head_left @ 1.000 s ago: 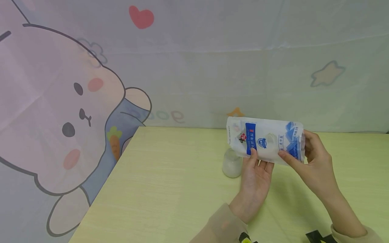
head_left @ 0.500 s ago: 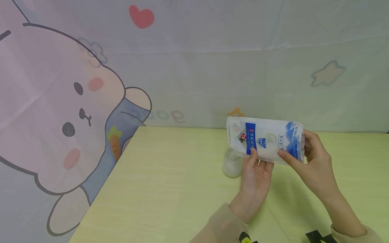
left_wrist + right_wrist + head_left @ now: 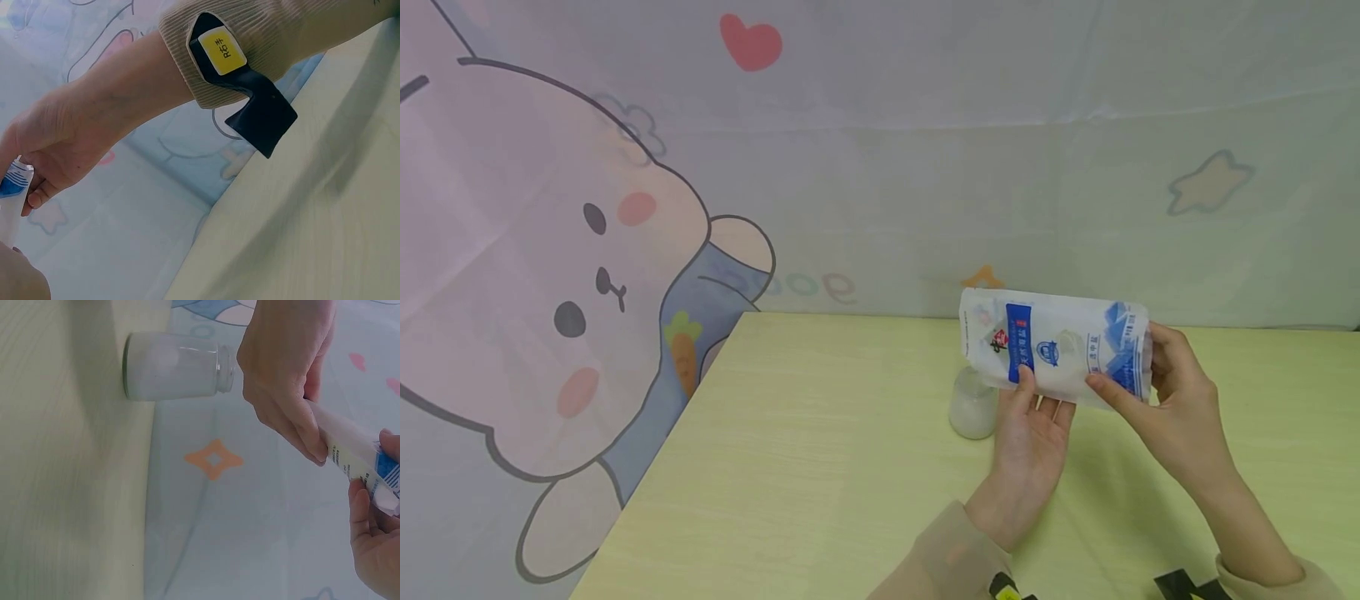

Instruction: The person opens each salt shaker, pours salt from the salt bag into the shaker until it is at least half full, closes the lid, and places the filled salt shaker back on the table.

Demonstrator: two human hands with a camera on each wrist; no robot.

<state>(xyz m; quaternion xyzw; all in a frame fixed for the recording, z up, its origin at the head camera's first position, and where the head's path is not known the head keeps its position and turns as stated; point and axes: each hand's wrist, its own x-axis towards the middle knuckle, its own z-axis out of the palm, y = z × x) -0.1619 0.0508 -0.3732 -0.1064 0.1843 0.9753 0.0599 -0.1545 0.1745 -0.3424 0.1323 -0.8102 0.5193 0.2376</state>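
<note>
A white and blue bag of salt (image 3: 1052, 346) is held level above the table, its printed front facing me. My left hand (image 3: 1028, 442) supports it from below, thumb on the front and fingers behind. At the bag's right end, my right hand (image 3: 1183, 400) pinches it between thumb and fingers. The right wrist view shows the left hand (image 3: 281, 381) and the right hand (image 3: 378, 544) gripping opposite ends of the bag. Behind the left hand stands a glass jar (image 3: 972, 408), whitish inside and without a lid, upright on the table, partly covered by bag and hand.
The pale wooden table (image 3: 775, 467) extends to the left and right of the hands. Along its far edge hangs a cloth backdrop (image 3: 887, 167) printed with a cartoon animal. A black strap with a yellow label (image 3: 222, 53) sits on the right sleeve.
</note>
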